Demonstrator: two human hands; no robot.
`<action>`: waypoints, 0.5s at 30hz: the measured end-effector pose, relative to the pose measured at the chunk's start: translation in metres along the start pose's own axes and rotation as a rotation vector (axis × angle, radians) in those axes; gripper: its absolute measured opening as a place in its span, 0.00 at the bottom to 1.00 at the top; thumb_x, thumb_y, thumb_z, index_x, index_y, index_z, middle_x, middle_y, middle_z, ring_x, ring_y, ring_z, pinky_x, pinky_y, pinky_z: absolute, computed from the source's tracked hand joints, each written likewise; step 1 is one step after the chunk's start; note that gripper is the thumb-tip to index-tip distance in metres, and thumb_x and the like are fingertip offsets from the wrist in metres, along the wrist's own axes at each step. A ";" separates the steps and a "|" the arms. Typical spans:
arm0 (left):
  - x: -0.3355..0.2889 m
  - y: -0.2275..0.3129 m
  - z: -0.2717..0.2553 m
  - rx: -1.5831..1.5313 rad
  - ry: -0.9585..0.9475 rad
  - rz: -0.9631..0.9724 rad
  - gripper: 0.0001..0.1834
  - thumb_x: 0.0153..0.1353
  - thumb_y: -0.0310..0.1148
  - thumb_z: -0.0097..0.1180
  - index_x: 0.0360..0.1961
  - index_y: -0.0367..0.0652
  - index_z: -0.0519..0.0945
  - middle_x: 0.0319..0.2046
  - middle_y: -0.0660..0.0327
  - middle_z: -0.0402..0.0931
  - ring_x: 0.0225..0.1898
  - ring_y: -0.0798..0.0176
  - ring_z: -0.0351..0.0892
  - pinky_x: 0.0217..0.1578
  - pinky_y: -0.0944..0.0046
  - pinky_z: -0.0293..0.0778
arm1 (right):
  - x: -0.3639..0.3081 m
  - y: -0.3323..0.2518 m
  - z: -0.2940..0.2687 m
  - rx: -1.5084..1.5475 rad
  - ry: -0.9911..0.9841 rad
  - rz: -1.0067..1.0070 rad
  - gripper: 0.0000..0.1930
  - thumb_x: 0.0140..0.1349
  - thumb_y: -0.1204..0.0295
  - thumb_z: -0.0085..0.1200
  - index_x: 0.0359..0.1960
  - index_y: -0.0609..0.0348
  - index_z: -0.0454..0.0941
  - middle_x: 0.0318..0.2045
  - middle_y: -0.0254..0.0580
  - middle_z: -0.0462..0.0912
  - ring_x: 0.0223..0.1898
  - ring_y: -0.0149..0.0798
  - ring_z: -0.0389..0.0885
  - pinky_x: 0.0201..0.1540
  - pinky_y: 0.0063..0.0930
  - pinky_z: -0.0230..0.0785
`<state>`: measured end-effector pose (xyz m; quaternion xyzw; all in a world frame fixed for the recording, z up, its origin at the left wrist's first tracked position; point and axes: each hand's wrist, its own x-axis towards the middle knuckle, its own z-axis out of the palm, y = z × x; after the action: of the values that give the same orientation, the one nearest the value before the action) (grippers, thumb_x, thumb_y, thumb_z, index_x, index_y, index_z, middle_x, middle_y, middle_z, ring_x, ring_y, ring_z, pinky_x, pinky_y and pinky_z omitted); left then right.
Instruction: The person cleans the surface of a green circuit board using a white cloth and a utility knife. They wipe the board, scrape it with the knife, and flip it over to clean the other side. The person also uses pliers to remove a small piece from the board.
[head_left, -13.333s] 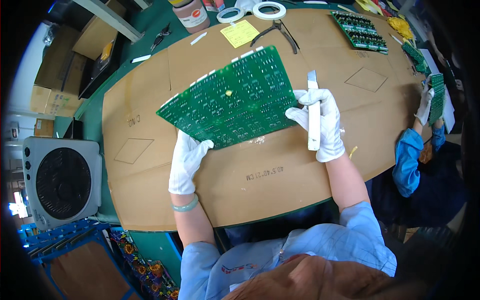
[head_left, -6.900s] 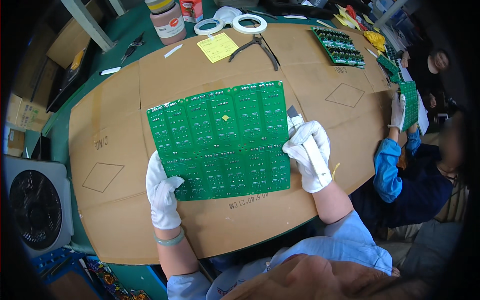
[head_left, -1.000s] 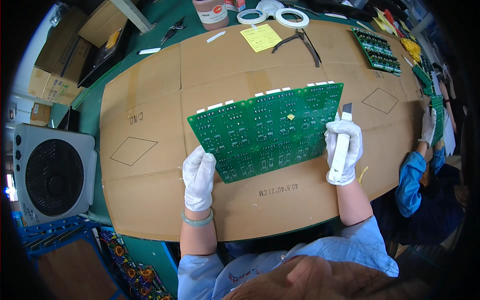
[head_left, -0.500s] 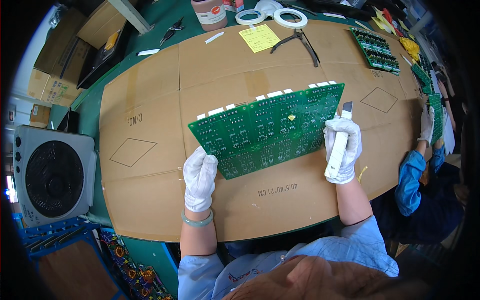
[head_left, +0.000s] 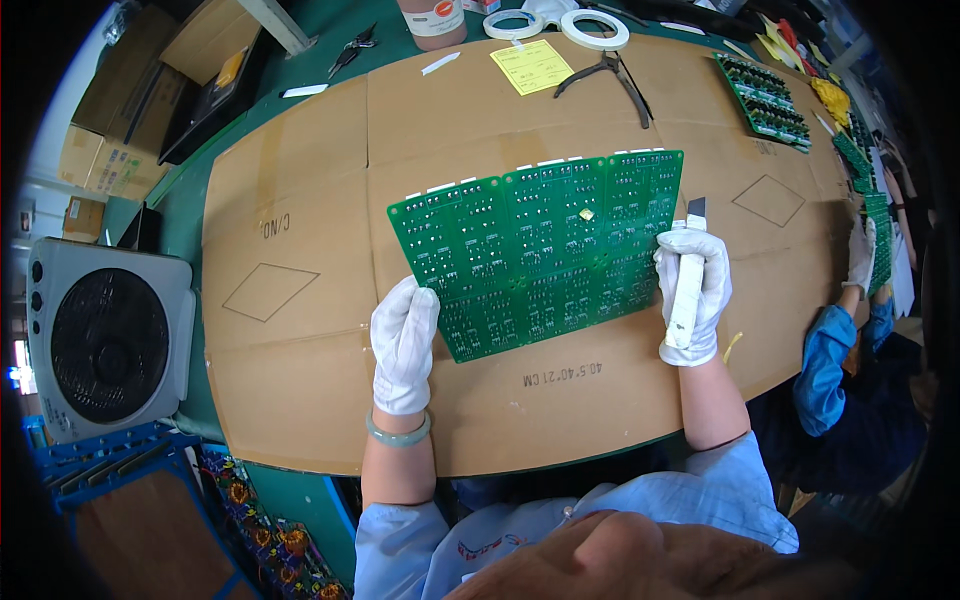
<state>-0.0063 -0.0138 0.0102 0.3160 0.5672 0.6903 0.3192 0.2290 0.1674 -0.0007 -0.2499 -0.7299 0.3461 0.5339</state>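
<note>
A large green circuit board (head_left: 545, 255) is held up above the cardboard, its solder side facing me. White connectors peek over its far edge, and a small yellow spot (head_left: 587, 215) sits near its upper middle. My left hand (head_left: 405, 335), in a white glove, pinches the board's left edge. My right hand (head_left: 697, 295), gloved too, grips the right edge. Tucked in that same hand is a flat tool with a white-wrapped handle and a grey blade (head_left: 686, 290), its blade pointing away from me. What lies behind the board is hidden.
Flat cardboard (head_left: 290, 370) covers the green table. At the back lie cutting pliers (head_left: 612, 82), a yellow paper (head_left: 530, 68), tape rolls (head_left: 596, 30) and a bottle (head_left: 433, 22). A populated board (head_left: 765, 105) sits far right, near a co-worker's gloved hand (head_left: 860, 252). A fan (head_left: 110, 340) stands left.
The board has tilted so that its solder side faces me more fully, and the connectors show less. Both hands keep their hold. The whole view has shifted slightly.
</note>
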 end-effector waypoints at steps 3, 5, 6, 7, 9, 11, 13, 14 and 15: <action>0.001 0.001 0.001 -0.015 0.005 -0.003 0.13 0.70 0.29 0.46 0.45 0.31 0.79 0.27 0.74 0.68 0.26 0.82 0.58 0.26 0.78 0.53 | 0.001 -0.003 0.000 0.028 -0.009 0.032 0.11 0.59 0.88 0.53 0.39 0.59 0.71 0.36 0.43 0.81 0.35 0.33 0.79 0.37 0.25 0.73; 0.001 0.000 0.002 -0.031 0.014 0.001 0.13 0.70 0.29 0.46 0.46 0.32 0.79 0.28 0.74 0.69 0.27 0.82 0.58 0.27 0.78 0.53 | 0.001 -0.002 0.000 0.018 -0.010 0.041 0.11 0.59 0.88 0.54 0.39 0.59 0.71 0.36 0.44 0.81 0.36 0.34 0.79 0.38 0.25 0.74; 0.002 0.000 0.004 -0.036 0.022 0.004 0.13 0.70 0.29 0.47 0.46 0.32 0.79 0.28 0.74 0.69 0.27 0.82 0.58 0.27 0.78 0.53 | 0.000 -0.001 -0.001 0.007 -0.011 0.041 0.11 0.59 0.88 0.54 0.39 0.59 0.71 0.36 0.44 0.81 0.36 0.34 0.79 0.38 0.26 0.74; 0.003 0.002 0.007 -0.036 0.032 0.014 0.13 0.70 0.29 0.47 0.46 0.32 0.79 0.28 0.74 0.69 0.27 0.82 0.58 0.27 0.78 0.52 | 0.000 0.000 -0.001 -0.007 -0.009 0.041 0.11 0.59 0.88 0.54 0.39 0.59 0.71 0.36 0.44 0.81 0.36 0.35 0.80 0.39 0.26 0.75; 0.004 0.002 0.009 -0.039 0.041 0.027 0.13 0.70 0.30 0.47 0.46 0.32 0.79 0.28 0.75 0.68 0.28 0.82 0.58 0.27 0.78 0.52 | 0.000 0.000 -0.002 -0.034 -0.013 0.026 0.11 0.59 0.88 0.54 0.39 0.59 0.71 0.37 0.44 0.81 0.37 0.36 0.80 0.39 0.27 0.75; 0.004 0.000 0.007 -0.044 0.035 0.028 0.13 0.70 0.30 0.47 0.45 0.33 0.80 0.28 0.75 0.68 0.28 0.82 0.57 0.27 0.77 0.52 | 0.000 0.001 -0.001 -0.038 -0.014 0.025 0.11 0.58 0.87 0.54 0.39 0.60 0.71 0.37 0.44 0.81 0.37 0.36 0.80 0.40 0.27 0.75; 0.003 -0.001 0.004 -0.054 0.013 0.015 0.12 0.70 0.30 0.47 0.44 0.33 0.80 0.27 0.75 0.67 0.27 0.81 0.57 0.27 0.77 0.51 | 0.000 0.001 -0.001 -0.027 -0.012 0.038 0.11 0.58 0.87 0.55 0.39 0.60 0.71 0.37 0.44 0.81 0.38 0.36 0.80 0.40 0.27 0.75; 0.003 -0.001 0.003 -0.055 0.006 0.009 0.12 0.70 0.30 0.47 0.44 0.34 0.80 0.27 0.75 0.66 0.27 0.81 0.56 0.27 0.77 0.51 | -0.001 0.002 -0.001 -0.024 -0.014 0.040 0.11 0.58 0.88 0.55 0.39 0.60 0.71 0.37 0.44 0.80 0.39 0.36 0.80 0.40 0.27 0.75; 0.003 -0.001 0.003 -0.056 -0.002 0.004 0.12 0.70 0.30 0.47 0.43 0.34 0.80 0.27 0.75 0.66 0.27 0.81 0.56 0.27 0.77 0.51 | -0.001 0.003 -0.001 -0.021 -0.016 0.043 0.12 0.57 0.88 0.55 0.39 0.60 0.71 0.37 0.44 0.80 0.39 0.36 0.80 0.40 0.27 0.76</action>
<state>-0.0058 -0.0094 0.0101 0.3086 0.5468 0.7063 0.3271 0.2307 0.1687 -0.0032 -0.2683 -0.7321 0.3518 0.5180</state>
